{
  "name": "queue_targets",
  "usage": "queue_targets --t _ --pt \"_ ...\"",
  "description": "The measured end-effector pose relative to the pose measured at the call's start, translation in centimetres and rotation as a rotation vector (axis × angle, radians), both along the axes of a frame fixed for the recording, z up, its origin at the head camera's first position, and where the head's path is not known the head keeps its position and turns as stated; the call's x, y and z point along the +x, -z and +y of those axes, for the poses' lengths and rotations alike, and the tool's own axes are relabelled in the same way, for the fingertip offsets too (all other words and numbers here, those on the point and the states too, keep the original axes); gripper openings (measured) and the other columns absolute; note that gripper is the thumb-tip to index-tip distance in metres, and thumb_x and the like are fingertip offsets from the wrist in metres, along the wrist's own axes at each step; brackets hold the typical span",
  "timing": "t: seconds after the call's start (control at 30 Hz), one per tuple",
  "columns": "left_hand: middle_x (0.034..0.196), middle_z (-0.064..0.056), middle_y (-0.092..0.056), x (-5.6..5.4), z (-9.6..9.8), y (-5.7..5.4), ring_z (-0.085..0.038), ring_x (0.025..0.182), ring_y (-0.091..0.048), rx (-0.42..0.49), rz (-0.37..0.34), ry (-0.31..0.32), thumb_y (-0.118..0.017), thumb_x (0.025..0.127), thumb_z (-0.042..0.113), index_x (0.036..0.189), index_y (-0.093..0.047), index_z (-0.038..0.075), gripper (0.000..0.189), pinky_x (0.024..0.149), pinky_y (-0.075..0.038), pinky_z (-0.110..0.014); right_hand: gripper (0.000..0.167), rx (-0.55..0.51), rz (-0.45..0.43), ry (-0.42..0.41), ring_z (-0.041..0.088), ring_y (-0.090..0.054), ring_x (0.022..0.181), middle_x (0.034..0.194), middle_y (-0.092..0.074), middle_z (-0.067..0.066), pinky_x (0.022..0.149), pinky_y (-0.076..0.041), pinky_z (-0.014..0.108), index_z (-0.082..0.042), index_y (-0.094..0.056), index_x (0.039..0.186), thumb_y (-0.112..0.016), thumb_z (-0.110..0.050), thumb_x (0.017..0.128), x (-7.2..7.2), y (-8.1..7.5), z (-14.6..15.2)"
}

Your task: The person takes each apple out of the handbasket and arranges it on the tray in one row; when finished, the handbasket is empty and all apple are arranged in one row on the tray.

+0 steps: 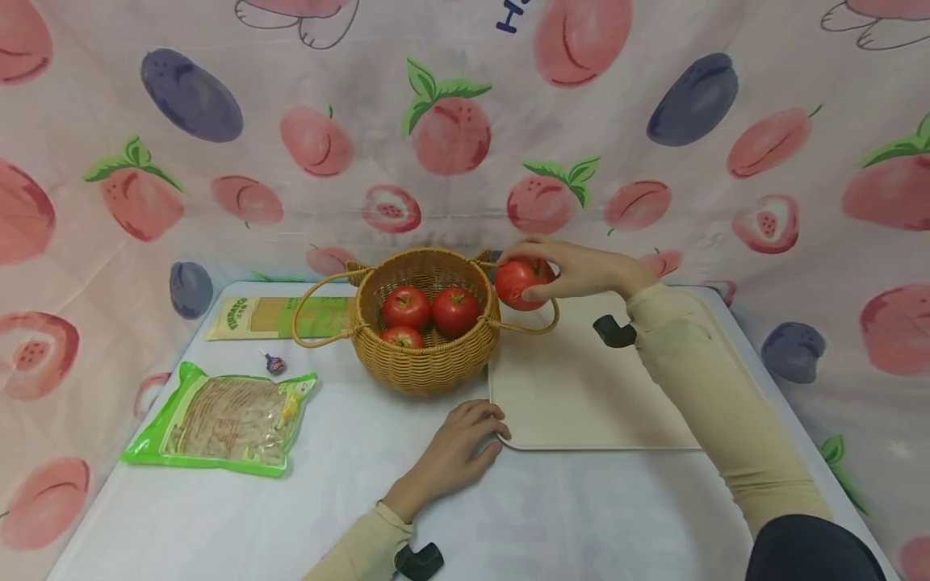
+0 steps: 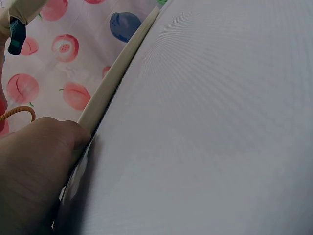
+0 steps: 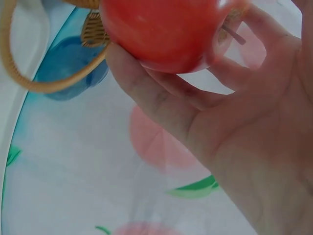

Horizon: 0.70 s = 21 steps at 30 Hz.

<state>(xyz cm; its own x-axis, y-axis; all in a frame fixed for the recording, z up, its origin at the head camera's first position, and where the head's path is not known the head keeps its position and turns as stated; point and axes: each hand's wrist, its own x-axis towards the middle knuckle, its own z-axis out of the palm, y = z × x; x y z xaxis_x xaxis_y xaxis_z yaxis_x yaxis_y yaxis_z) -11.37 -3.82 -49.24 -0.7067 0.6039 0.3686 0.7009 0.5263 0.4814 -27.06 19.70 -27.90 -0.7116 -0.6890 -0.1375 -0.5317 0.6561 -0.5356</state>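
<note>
A red apple [image 1: 517, 282] is gripped by my right hand [image 1: 574, 270], just beside the right handle of the wicker basket [image 1: 425, 367]. The right wrist view shows the same apple [image 3: 166, 34] with its stem toward the palm and the fingers around it. Inside the basket lie three red apples [image 1: 456, 311]. My left hand [image 1: 461, 448] rests on the table, its fingertips touching the near left corner of the beige tray [image 1: 581, 403]. In the left wrist view, the left hand [image 2: 36, 166] lies against the tray's edge, with much of the fingers hidden.
Left of the basket lie a pack of noodles [image 1: 272, 317], a small wrapped lollipop [image 1: 274, 364] and a green-edged bag of sliced brown food [image 1: 225, 424]. A fruit-printed cloth [image 1: 450, 210] hangs behind the white table [image 1: 552, 516].
</note>
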Motion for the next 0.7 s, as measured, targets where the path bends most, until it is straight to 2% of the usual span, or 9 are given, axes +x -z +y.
queue_targets --t 0.27,0.4,0.7 --pt "0.119 0.004 -0.057 0.0 0.1 0.0 -0.017 0.123 -0.046 -0.001 -0.008 -0.003 -0.062 0.089 0.021 0.099 -0.064 0.026 0.012 0.107 -0.037 -0.038 0.051 0.045 -0.027 0.083 0.019 -0.041 0.122 0.134 -0.039 -0.007 0.098 -0.047 0.046 -0.04 -0.048 0.128 -0.069 -0.031 0.083 0.3 0.4 2.0" --pt "0.119 0.004 -0.057 0.0 0.1 -0.1 -0.017 0.124 -0.046 -0.006 -0.017 -0.004 -0.062 0.089 0.022 0.099 -0.064 0.026 0.011 0.108 -0.036 -0.038 0.052 0.06 -0.026 0.097 0.02 -0.042 0.121 0.133 -0.04 -0.005 0.097 -0.046 0.047 -0.037 -0.047 0.131 -0.069 -0.031 0.083 0.3 0.6 2.9" --pt "0.119 0.004 -0.057 -0.1 0.0 0.2 -0.017 0.123 -0.046 0.006 0.015 0.0 -0.061 0.089 0.021 0.1 -0.063 0.025 0.012 0.107 -0.037 -0.038 0.052 0.099 -0.032 0.132 0.023 -0.043 0.119 0.131 -0.043 0.002 0.095 -0.047 0.049 -0.035 -0.047 0.133 -0.068 -0.033 0.084 0.1 1.4 4.2"
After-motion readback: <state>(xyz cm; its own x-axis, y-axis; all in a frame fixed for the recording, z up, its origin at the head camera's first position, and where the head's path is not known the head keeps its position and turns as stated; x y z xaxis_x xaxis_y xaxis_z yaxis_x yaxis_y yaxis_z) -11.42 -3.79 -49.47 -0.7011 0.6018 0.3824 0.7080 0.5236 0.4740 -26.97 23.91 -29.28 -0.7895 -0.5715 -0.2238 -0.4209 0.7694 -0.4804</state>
